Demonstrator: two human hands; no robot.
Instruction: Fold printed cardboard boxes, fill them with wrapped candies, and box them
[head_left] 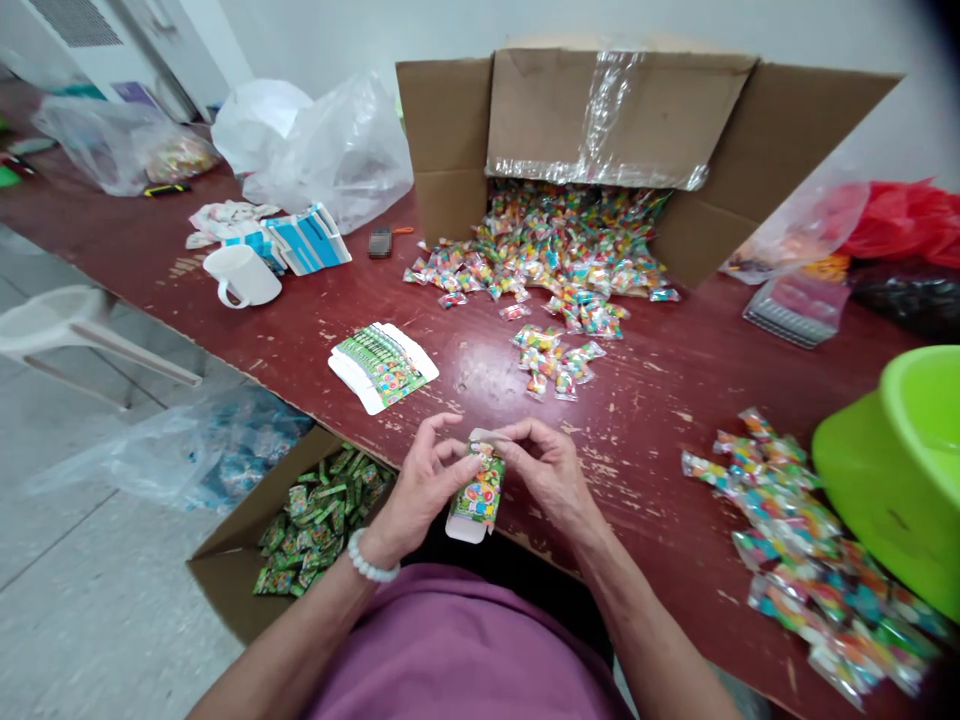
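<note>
A small green printed candy box [480,490] is held between my two hands over the table's front edge. Its white end flap hangs out at the bottom. My left hand [429,475] grips the box's left side with thumb and fingers. At the top flap, my right hand [541,462] pinches the cardboard. Left of them on the table lies a fanned stack of flat green boxes [386,365]. Small wrapped candies [559,360] lie in a loose group beyond my hands. Below the table edge, an open carton [225,575] holds many filled-out green boxes [315,515].
A large cardboard carton [622,115] spills wrapped candies [555,240] at the back. A white mug [244,277] stands back left beside blue-white packets [306,240]. More candies [802,540] and a green basin [885,460] are at right. A white stool [67,320] stands left.
</note>
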